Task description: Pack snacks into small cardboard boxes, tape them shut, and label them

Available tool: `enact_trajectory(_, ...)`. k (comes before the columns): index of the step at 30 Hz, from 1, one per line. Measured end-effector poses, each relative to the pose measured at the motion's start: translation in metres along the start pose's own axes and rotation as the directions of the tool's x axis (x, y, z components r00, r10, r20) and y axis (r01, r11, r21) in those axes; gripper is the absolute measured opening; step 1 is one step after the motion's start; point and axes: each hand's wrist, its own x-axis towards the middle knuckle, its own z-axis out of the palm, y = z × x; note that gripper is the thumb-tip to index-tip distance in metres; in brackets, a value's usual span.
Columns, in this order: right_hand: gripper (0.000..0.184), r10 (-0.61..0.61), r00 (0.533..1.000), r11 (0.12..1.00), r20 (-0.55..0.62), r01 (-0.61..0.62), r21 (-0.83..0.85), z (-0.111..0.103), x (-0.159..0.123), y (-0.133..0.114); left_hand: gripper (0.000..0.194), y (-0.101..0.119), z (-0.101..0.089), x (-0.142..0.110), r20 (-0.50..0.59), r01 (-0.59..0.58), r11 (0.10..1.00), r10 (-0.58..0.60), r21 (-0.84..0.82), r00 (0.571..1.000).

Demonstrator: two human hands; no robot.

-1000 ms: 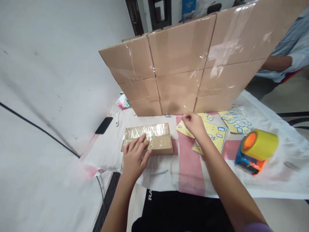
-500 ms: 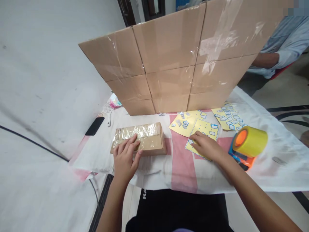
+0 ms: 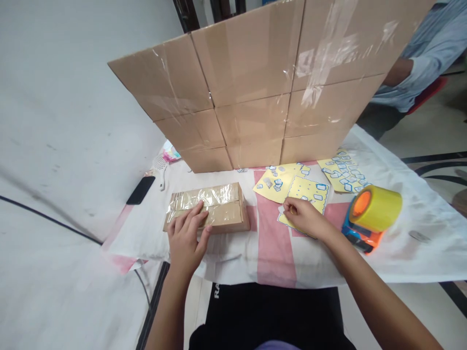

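Observation:
My left hand lies flat on a small taped cardboard box, its fingers spread over the near left part of the top. Over a yellow sheet with blue-outlined stickers, my right hand is closed in a pinch. A small pale sticker shows at its fingertips; the fingers hide part of it and part of the sheet. Behind lie another yellow sticker sheet and a third yellow sheet to the right.
A tall folded cardboard panel stands behind the sheets. A yellow tape roll on a blue and orange dispenser sits at right. A black phone lies by the wall. Another person's sleeve shows beyond the panel.
My right hand's fingers have drawn together into a pinch, and a pale sticker now shows at their tips. My left hand stays on the box. The view has shifted slightly.

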Motion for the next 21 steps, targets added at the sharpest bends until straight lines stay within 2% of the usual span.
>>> enact_trajectory(4,0.010,-0.007,1.000,0.999,-0.018,0.006,-0.053,-0.002,-0.002,-0.004,0.025,0.001,0.001,0.000,-0.011,0.008,1.000,-0.008,0.010,1.000)
enact_trajectory(9,0.036,0.016,0.997,0.959,0.074,0.005,-0.284,-0.006,0.001,-0.005,0.023,0.002,0.001,0.000,-0.020,-0.006,1.000,0.006,0.014,1.000)
enact_trajectory(12,0.027,0.021,0.994,0.950,0.105,0.013,-0.313,-0.006,0.004,-0.005,0.024,0.002,0.001,0.001,-0.023,-0.006,1.000,0.006,0.015,1.000)
enact_trajectory(16,0.015,-0.037,0.998,0.982,0.055,0.046,-0.182,-0.003,0.009,-0.006,0.024,0.003,0.001,0.000,-0.019,0.006,1.000,-0.006,0.007,1.000)
enact_trajectory(19,0.012,-0.077,0.993,0.995,-0.094,0.082,0.053,0.014,0.014,-0.020,0.025,0.002,0.001,-0.001,-0.009,0.010,1.000,-0.010,0.015,1.000)
enact_trajectory(21,0.013,-0.043,0.974,0.960,-0.222,0.102,0.262,0.035,0.019,-0.037,0.025,0.002,0.002,-0.001,-0.014,0.008,1.000,-0.008,0.018,1.000)
